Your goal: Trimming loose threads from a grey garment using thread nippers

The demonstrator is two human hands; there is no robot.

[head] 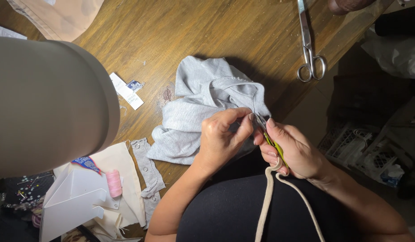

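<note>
— What's the left hand (223,134) doing?
— Pinching the grey garment (203,110) at the near table edge (279,96).
— And the right hand (292,150)?
— Fingers closed round small snips (268,134); keep that fabric taut, I'd say.

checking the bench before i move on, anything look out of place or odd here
Only small things: a detached grey button strip lies loose beside the grey garment, and the big scissors sit near the table edge. Both hands work the garment with a small snipper.

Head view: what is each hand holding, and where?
Left hand pinches the grey knit garment at its edge; right hand grips small yellow-green thread snips by the handle.
</note>
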